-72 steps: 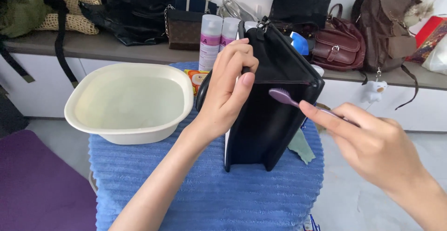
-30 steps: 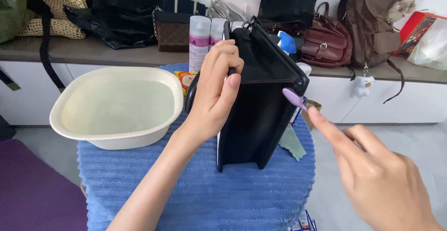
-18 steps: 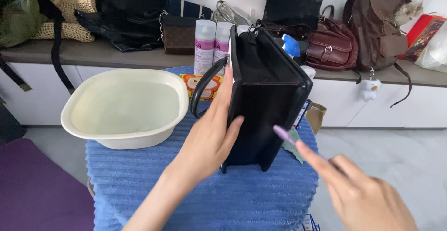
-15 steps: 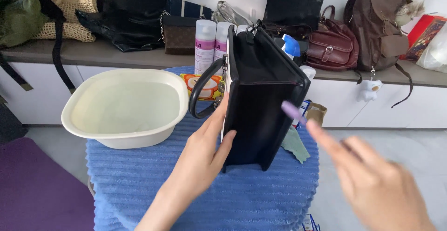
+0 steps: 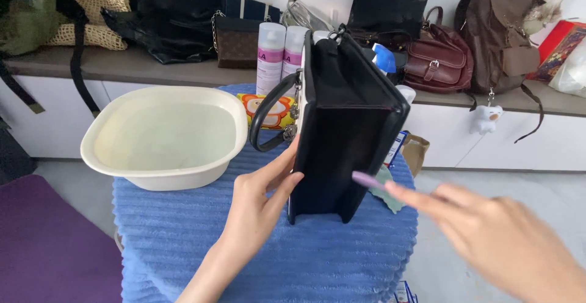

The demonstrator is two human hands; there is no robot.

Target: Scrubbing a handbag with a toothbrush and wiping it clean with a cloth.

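Observation:
A black rectangular handbag (image 5: 345, 120) stands upright on a round stool covered with a blue ribbed towel (image 5: 268, 248). Its curved black handle (image 5: 268, 116) hangs off the left side. My left hand (image 5: 259, 196) rests flat against the bag's lower left face, fingers apart, steadying it. My right hand (image 5: 494, 233) is blurred at the lower right and pinches a small purple brush (image 5: 366, 179) whose tip sits against the bag's lower right side.
A cream plastic basin (image 5: 165, 137) holding water stands on the towel's left. Two white and pink bottles (image 5: 279, 55) and an orange packet (image 5: 268, 109) stand behind the bag. A shelf (image 5: 122, 65) carries several bags, with a brown backpack (image 5: 497, 37) at right.
My left hand slid from the bag's top edge down to its lower left face. The bag now stands more square. My right hand dropped the brush to the bag's lower right side.

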